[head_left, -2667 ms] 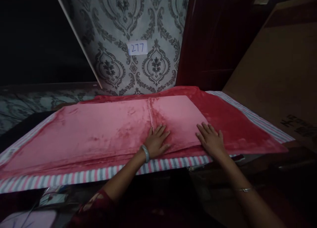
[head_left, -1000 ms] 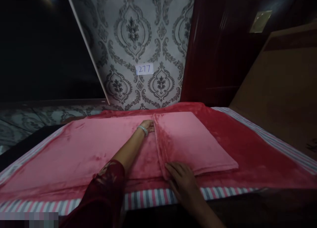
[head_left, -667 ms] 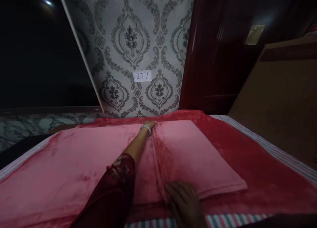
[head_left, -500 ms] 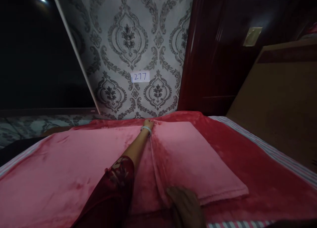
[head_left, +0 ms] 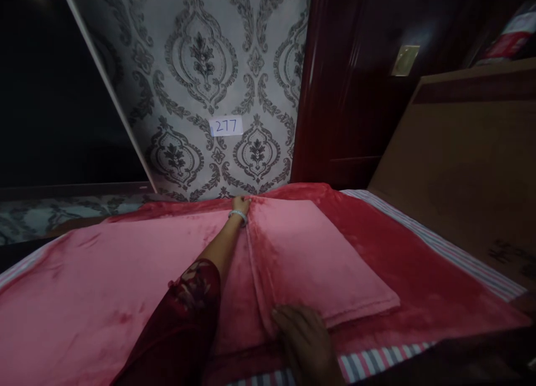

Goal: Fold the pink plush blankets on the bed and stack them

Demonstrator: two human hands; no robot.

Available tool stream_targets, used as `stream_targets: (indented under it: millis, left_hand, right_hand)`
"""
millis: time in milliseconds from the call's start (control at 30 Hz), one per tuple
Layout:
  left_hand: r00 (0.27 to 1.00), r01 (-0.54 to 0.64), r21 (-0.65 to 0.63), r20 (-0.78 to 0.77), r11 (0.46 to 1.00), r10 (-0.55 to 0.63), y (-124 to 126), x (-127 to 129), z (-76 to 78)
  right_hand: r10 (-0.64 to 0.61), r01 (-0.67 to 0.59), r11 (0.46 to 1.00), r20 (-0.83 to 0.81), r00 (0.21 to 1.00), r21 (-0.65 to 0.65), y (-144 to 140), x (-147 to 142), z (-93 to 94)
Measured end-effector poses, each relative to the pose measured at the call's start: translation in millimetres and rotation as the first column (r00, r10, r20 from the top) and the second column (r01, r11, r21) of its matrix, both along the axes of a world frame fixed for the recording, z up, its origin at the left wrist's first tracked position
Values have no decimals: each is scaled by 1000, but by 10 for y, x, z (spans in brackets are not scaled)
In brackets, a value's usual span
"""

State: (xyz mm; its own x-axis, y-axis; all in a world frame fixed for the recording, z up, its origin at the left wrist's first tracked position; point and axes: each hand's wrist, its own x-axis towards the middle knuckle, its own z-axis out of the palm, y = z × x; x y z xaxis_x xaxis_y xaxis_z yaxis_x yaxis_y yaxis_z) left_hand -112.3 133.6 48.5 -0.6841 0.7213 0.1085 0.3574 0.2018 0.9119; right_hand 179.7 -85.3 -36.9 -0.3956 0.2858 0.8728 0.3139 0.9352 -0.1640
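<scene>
A pink plush blanket (head_left: 104,285) lies spread over a darker red blanket (head_left: 419,274) on a bed. Its right part is folded over into a thicker panel (head_left: 318,257). My left hand (head_left: 241,203), with a pale bangle on the wrist, reaches to the far end of the fold line and holds the panel's far corner. My right hand (head_left: 304,341) rests on the near corner of the same fold, fingers curled over its edge. A dark red patterned sleeve covers my left upper arm.
A striped sheet (head_left: 377,358) shows along the near and right edges of the bed. Behind it is grey damask wallpaper with a paper label "277" (head_left: 226,126), a dark red door (head_left: 347,95) and a brown wooden board (head_left: 469,162) at the right.
Both hands left the flat panel: the left slid along the fold line to its far end, the right moved to the near corner. The view has shifted closer and slightly left.
</scene>
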Motion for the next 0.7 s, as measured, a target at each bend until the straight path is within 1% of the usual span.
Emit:
stream_targets:
  millis: [100, 267, 333, 400, 467, 533, 567, 600, 633, 667, 700]
  left_hand:
    - [1000, 8, 31, -1, 999, -8, -34, 53, 23]
    - [999, 14, 1, -46, 1000, -14, -156, 87, -13]
    - [995, 10, -16, -95, 1000, -11, -198, 107, 13]
    - [985, 15, -28, -169, 999, -20, -241, 167, 70]
    - [963, 55, -36, -261, 998, -62, -299, 287, 134]
    - [930, 129, -51, -341, 990, -139, -384, 461, 173]
    - [899, 177, -92, -391, 980, -199, -439, 560, 176]
    - [853, 219, -163, -447, 962, -269, -502, 661, 166]
    - [792, 245, -256, -504, 935, -345, -572, 756, 143]
    - [720, 252, -358, -551, 899, -421, -647, 843, 109]
    - [648, 238, -451, -585, 860, -487, -724, 917, 66]
  right_hand:
    - [-29, 29, 1000, -24, 999, -8, 1, -24, -74]
    - [-12, 12, 1000, 21, 1000, 14, 19, -111, -274]
    - [-18, 18, 1000, -20, 1000, 10, 9, -134, -299]
    - [-19, 19, 1000, -22, 1000, 1, -20, -126, -262]
    - [15, -14, 1000, 67, 998, -24, -44, -69, -139]
    - [113, -87, 987, 202, 973, -135, -6, 28, 75]
    - [178, -123, 968, 253, 951, -217, 58, 80, 209]
    - [248, -157, 938, 282, 927, -308, 162, 126, 350]
    - [283, -174, 915, 272, 920, -363, 307, 159, 491]
    - [246, -129, 906, 255, 935, -403, 489, 176, 622]
    - [181, -63, 907, 250, 951, -416, 700, 173, 734]
